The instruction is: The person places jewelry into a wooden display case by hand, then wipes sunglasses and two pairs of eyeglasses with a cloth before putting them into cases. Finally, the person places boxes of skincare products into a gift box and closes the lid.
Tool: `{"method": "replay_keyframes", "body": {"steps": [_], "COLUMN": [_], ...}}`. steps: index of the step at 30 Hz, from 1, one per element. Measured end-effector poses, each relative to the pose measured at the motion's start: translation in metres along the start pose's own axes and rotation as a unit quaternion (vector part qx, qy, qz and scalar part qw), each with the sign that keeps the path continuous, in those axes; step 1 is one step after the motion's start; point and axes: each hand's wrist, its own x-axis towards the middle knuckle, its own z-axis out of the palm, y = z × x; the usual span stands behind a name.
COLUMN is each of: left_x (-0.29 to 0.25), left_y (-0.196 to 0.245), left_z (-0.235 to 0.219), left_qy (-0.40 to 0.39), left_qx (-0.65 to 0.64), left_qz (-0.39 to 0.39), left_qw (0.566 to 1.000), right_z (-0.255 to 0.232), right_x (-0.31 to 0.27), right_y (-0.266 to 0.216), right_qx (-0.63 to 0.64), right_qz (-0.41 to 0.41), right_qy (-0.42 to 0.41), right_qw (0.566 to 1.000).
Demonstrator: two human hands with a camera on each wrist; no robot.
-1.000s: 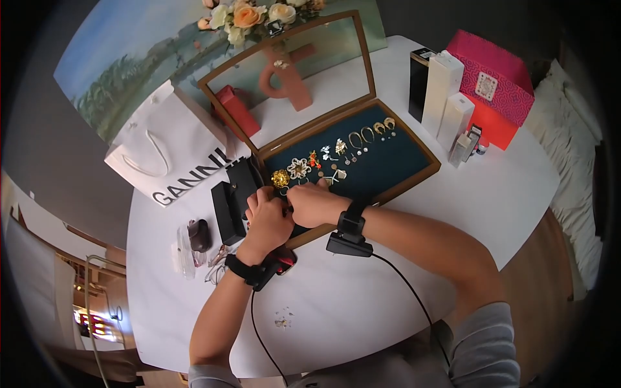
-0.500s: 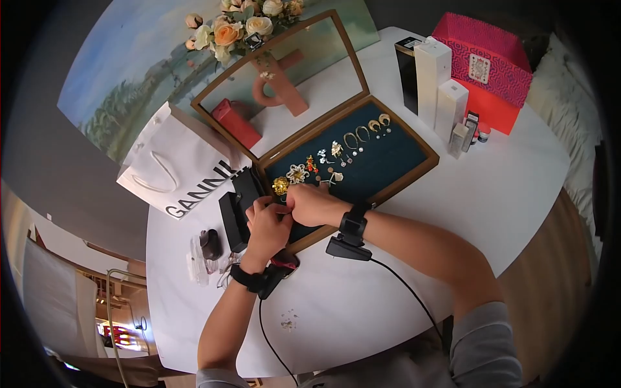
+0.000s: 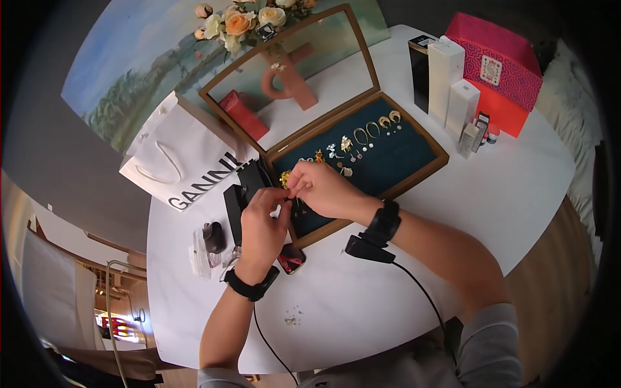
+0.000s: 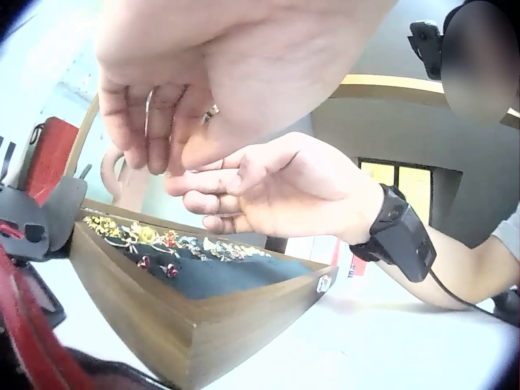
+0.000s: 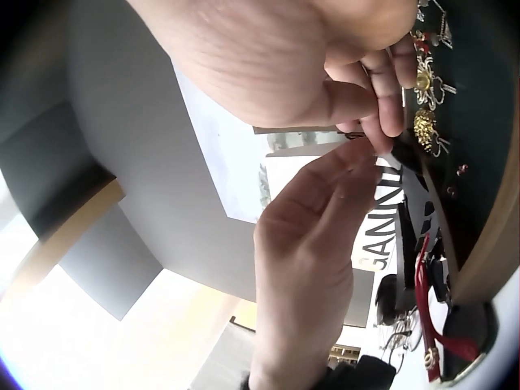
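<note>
My left hand and right hand meet fingertip to fingertip above the left end of an open wooden jewelry case. Between them is a small piece of jewelry, pinched by thumb and fingers of both hands; it is mostly hidden, and I cannot tell its kind. Dark green lining fills the case, with rows of gold hoops, flower-shaped pieces and a gold cluster earring on it. Two small red earrings lie on the lining nearer the front, below my hands.
Left of the case stand black boxes and a white paper bag. A red-edged phone lies by its front corner. Small bits are scattered near me. White boxes and a pink box stand at right.
Both hands have risen from the lining, and the right hand has turned so its fingers show. The red earrings have come into sight below. The head view has shifted slightly.
</note>
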Motion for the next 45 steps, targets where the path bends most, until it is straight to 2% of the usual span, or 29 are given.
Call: {"method": "replay_keyframes", "body": {"steps": [2, 5, 6, 8, 9, 10, 12, 14, 16, 17, 19, 21, 22, 24, 26, 28, 29, 30, 32, 33, 34, 36, 37, 38, 40, 41, 43, 44, 45], "left_x": [-0.004, -0.01, -0.014, -0.02, -0.023, -0.026, -0.03, -0.033, -0.035, -0.035, -0.037, -0.038, -0.038, -0.036, -0.032, -0.031, -0.031, -0.032, -0.032, -0.032, -0.033, -0.033, -0.034, -0.034, -0.035, -0.033, -0.027, -0.023, -0.018], "left_y": [0.008, 0.012, 0.008, -0.001, -0.002, -0.001, 0.001, -0.001, -0.004, -0.005, -0.009, -0.013, -0.014, -0.011, -0.009, -0.011, -0.013, -0.015, -0.018, -0.019, -0.019, -0.021, -0.022, -0.024, -0.026, -0.027, -0.032, -0.039, -0.045], "left_z": [-0.002, -0.006, -0.005, -0.004, -0.006, -0.008, -0.011, -0.013, -0.011, -0.009, -0.005, -0.003, -0.003, -0.01, -0.026, -0.039, -0.044, -0.047, -0.05, -0.05, -0.049, -0.048, -0.046, -0.045, -0.042, -0.041, -0.027, -0.019, -0.011], "left_qy": [0.019, -0.018, -0.016, -0.051, -0.064, -0.062, -0.071, -0.076, -0.081, -0.076, -0.069, -0.111, -0.107, -0.057, -0.01, 0.022, 0.026, 0.031, 0.016, 0.011, 0.014, -0.011, -0.009, -0.018, -0.022, -0.031, -0.011, -0.009, -0.038], "left_qx": [-0.013, -0.121, -0.124, -0.39, -0.436, -0.437, -0.577, -0.603, -0.63, -0.633, -0.639, -0.609, -0.612, -0.502, -0.443, -0.423, -0.41, -0.411, -0.385, -0.387, -0.388, -0.373, -0.374, -0.369, -0.367, -0.3, -0.19, -0.194, -0.104], "left_qz": [0.008, -0.071, -0.072, -0.152, -0.178, -0.18, -0.248, -0.253, -0.257, -0.246, -0.238, -0.216, -0.22, -0.177, -0.181, -0.206, -0.205, -0.209, -0.192, -0.197, -0.199, -0.199, -0.2, -0.199, -0.2, -0.18, -0.12, -0.119, -0.073], "left_qw": [1.0, 0.99, 0.99, 0.907, 0.88, 0.879, 0.775, 0.753, 0.728, 0.73, 0.728, 0.755, 0.752, 0.845, 0.878, 0.882, 0.888, 0.887, 0.902, 0.901, 0.9, 0.906, 0.906, 0.908, 0.908, 0.936, 0.974, 0.974, 0.991], "right_z": [-0.003, -0.01, -0.015, -0.021, -0.022, -0.022, -0.019, -0.017, -0.016, -0.014, -0.012, -0.012, -0.014, -0.017, -0.025, -0.038, -0.04, -0.043, -0.044, -0.04, -0.036, -0.029, -0.027, -0.025, -0.022, -0.02, -0.018, -0.015, -0.011], "right_x": [-0.01, -0.027, -0.033, -0.039, -0.04, -0.042, -0.045, -0.047, -0.05, -0.051, -0.052, -0.053, -0.052, -0.049, -0.047, -0.047, -0.049, -0.05, -0.056, -0.061, -0.067, -0.075, -0.073, -0.07, -0.063, -0.057, -0.04, -0.033, -0.024], "right_y": [-0.012, -0.03, -0.04, -0.043, -0.041, -0.039, -0.04, -0.046, -0.055, -0.058, -0.06, -0.053, -0.05, -0.052, -0.057, -0.065, -0.07, -0.069, -0.066, -0.067, -0.059, -0.042, -0.047, -0.049, -0.053, -0.053, -0.042, -0.035, -0.026], "right_qx": [0.001, -0.011, -0.003, 0.003, 0.01, 0.017, -0.003, -0.024, -0.024, -0.026, -0.102, -0.135, -0.167, -0.181, -0.193, -0.172, -0.192, -0.193, -0.291, -0.32, -0.32, -0.43, -0.431, -0.432, -0.37, -0.373, -0.325, -0.329, -0.311], "right_qz": [-0.004, -0.023, 0.004, 0.032, 0.009, -0.014, -0.047, -0.079, -0.081, -0.078, -0.131, -0.144, -0.164, -0.175, -0.188, -0.029, 0.012, 0.013, 0.044, 0.069, 0.069, 0.043, 0.071, 0.071, 0.052, 0.051, -0.06, -0.059, -0.057], "right_qy": [-0.009, -0.024, -0.053, -0.083, -0.087, -0.09, -0.085, -0.081, -0.13, -0.134, -0.112, -0.109, -0.102, -0.077, -0.052, -0.115, -0.13, -0.136, -0.305, -0.341, -0.345, -0.34, -0.343, -0.345, -0.238, -0.241, -0.126, -0.127, -0.117], "right_qw": [1.0, 0.999, 0.999, 0.996, 0.996, 0.996, 0.995, 0.993, 0.988, 0.988, 0.98, 0.974, 0.967, 0.965, 0.962, 0.978, 0.973, 0.972, 0.906, 0.881, 0.88, 0.835, 0.832, 0.831, 0.896, 0.894, 0.936, 0.934, 0.942]}}
